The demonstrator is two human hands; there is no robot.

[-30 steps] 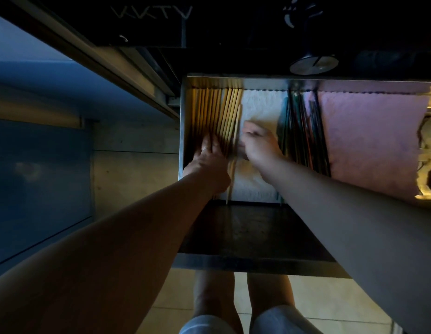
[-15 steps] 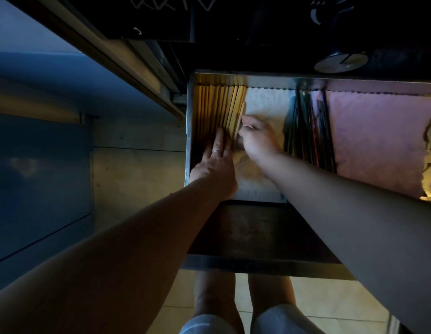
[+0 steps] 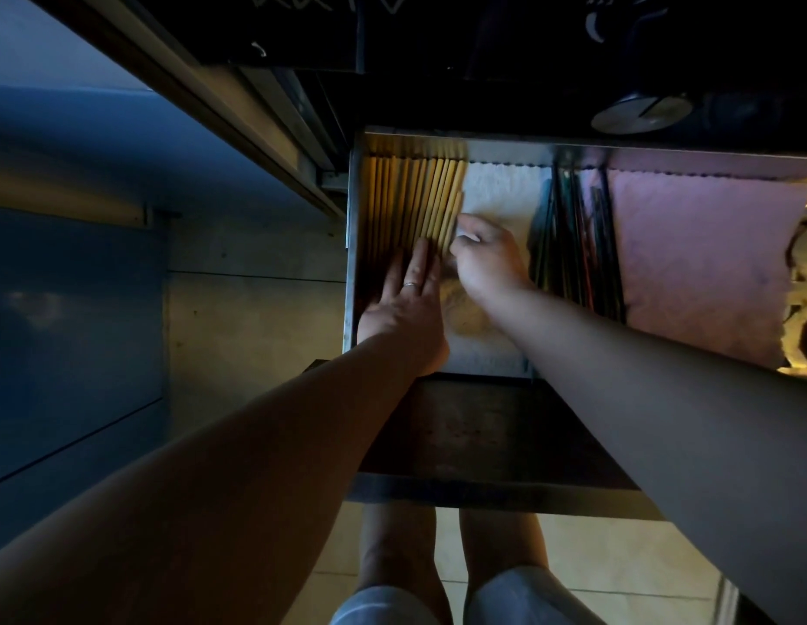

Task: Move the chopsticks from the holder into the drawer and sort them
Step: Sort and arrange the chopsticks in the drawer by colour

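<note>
The metal drawer (image 3: 350, 245) is pulled out. Several light wooden chopsticks (image 3: 419, 196) lie side by side along its left side, partly on a white cloth (image 3: 501, 191). My left hand (image 3: 406, 304) rests flat on their near ends, fingers together and stretched out. My right hand (image 3: 487, 259) sits just right of the row, fingertips pinched at the outermost wooden chopstick. Several dark chopsticks (image 3: 573, 236) lie in a bundle to the right of the white cloth. The holder is not visible.
A pink cloth (image 3: 699, 263) covers the drawer's right part. The dark drawer front (image 3: 483, 439) juts toward me. A round metal lid (image 3: 640, 112) sits on the dark counter above. My legs stand on the tiled floor (image 3: 618, 561) below.
Both hands have slid farther into the drawer along the wooden chopsticks. A chopstick that stuck out toward the front is now in line with the row.
</note>
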